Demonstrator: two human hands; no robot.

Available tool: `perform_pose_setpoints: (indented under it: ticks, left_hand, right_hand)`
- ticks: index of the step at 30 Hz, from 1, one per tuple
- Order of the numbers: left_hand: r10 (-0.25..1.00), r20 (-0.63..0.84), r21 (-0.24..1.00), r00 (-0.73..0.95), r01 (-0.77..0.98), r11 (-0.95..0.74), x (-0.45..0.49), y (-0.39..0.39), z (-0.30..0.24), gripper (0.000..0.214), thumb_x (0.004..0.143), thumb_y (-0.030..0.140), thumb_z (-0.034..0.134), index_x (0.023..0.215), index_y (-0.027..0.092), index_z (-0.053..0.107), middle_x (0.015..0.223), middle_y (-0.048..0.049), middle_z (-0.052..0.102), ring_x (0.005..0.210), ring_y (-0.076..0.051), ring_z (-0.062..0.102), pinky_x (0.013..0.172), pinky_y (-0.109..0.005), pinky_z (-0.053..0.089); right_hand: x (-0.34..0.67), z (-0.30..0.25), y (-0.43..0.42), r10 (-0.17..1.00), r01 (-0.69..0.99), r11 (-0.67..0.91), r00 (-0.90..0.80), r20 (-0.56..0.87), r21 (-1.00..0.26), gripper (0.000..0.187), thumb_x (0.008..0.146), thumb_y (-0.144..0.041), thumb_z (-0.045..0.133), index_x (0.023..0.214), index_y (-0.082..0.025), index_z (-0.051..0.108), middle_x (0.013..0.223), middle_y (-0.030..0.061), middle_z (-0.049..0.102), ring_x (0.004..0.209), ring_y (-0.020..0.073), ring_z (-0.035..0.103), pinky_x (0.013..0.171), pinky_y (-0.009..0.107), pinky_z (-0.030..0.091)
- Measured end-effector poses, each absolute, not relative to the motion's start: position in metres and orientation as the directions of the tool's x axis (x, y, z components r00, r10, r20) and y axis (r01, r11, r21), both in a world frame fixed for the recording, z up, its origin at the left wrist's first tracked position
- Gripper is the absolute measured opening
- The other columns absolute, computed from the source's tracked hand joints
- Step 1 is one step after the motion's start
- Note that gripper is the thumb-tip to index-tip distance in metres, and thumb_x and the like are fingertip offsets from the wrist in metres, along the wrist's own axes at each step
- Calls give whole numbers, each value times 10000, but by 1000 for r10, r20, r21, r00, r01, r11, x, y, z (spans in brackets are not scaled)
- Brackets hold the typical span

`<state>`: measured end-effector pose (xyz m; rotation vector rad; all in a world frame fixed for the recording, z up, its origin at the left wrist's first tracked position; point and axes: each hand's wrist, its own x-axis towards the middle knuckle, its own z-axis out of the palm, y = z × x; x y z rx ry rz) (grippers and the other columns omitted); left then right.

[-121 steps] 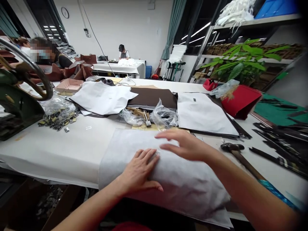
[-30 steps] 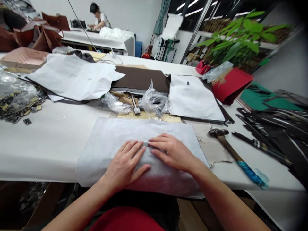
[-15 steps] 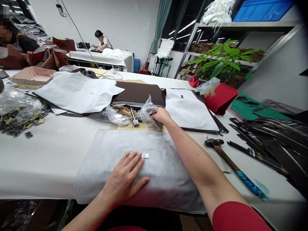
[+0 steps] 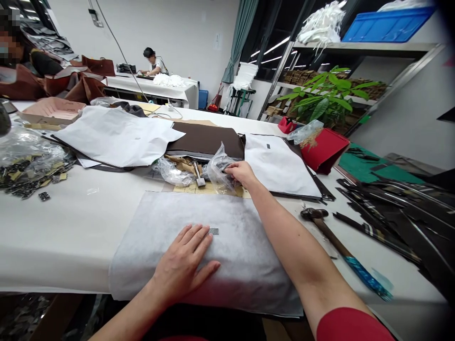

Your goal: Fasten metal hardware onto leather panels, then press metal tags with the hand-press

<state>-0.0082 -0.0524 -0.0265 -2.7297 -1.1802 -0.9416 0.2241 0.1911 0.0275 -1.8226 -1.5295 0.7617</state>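
Note:
A white fabric-covered flat piece (image 4: 170,222) lies on the table in front of me, hanging over the near edge. My left hand (image 4: 183,263) rests flat on it, fingers spread, just below a small metal plate (image 4: 213,231). My right hand (image 4: 241,173) reaches forward to a clear plastic bag (image 4: 219,166) beyond the fabric, with its fingers curled at the bag's opening. What the fingers hold is hidden. A small metal tool (image 4: 199,175) lies beside the bag.
A hammer with a blue-wrapped handle (image 4: 341,248) lies to the right. Dark straps (image 4: 391,208) crowd the far right. White sheets (image 4: 117,132), brown leather (image 4: 206,137) and a red box (image 4: 323,149) sit behind. Small hardware (image 4: 28,170) lies at left. Other people work at far tables.
My right hand left the metal plate and reached forward to the plastic bag. My left hand stayed flat on the fabric. The view tilted up slightly.

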Motion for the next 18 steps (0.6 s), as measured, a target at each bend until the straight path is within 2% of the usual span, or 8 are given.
perform_pose_setpoints:
  ticks: [3,7,10,12,14,16,18]
  left_hand:
    - [659,535,214,529,669,-711,-8,-52,-25,474,965,460,612,1295,122,649,1399,-170,637,1291,-341,605,1116,-552,512]
    - [659,538,220,525,667,-711,-8,-52,-25,467,972,463,603,1300,134,649,1397,-172,636,1294,-337,600,1121,-552,504]
    - [658,534,215,532,667,-714,-8,-52,-26,475,979,467,591,1302,124,648,1397,-180,634,1287,-346,601,1109,-558,508]
    - [660,523,217,539,664,-715,-9,-52,-27,490,979,469,594,1320,120,638,1406,-184,627,1294,-348,595,1117,-558,499]
    - [667,506,223,547,664,-714,-10,-52,-28,510,980,473,593,1347,121,621,1418,-183,618,1310,-343,583,1142,-554,475]
    - [672,490,227,555,663,-714,-11,-52,-28,529,984,482,587,1367,119,607,1425,-182,612,1325,-338,570,1164,-549,451]
    - [677,481,230,558,664,-711,-11,-52,-28,549,986,492,582,1376,107,598,1426,-186,610,1333,-337,561,1173,-547,440]
  right_hand:
    - [231,37,177,986,435,-86,167,-13,-897,239,774,-329,773,907,-145,698,741,30,684,563,98,558,499,203,438]
    - [239,52,146,993,249,-29,119,0,-968,360,694,-413,841,892,-169,665,761,5,657,569,82,541,527,211,475]
    - [237,56,112,999,154,18,-29,14,-988,475,681,-429,840,1064,-185,699,798,-7,665,584,91,554,589,256,520]
    - [230,54,84,985,206,75,-168,40,-976,476,752,-410,783,1169,-192,707,814,1,683,597,110,576,616,285,534]
    - [220,50,55,962,426,199,-256,93,-882,347,818,-336,723,1133,-192,739,844,24,718,649,140,622,656,303,536]
    - [209,44,29,931,682,351,-330,158,-642,206,841,-239,693,1029,-201,769,886,41,747,720,171,661,709,318,529]
    - [201,35,8,891,800,454,-418,180,-391,119,876,-215,687,951,-215,780,892,43,749,775,195,677,744,329,523]
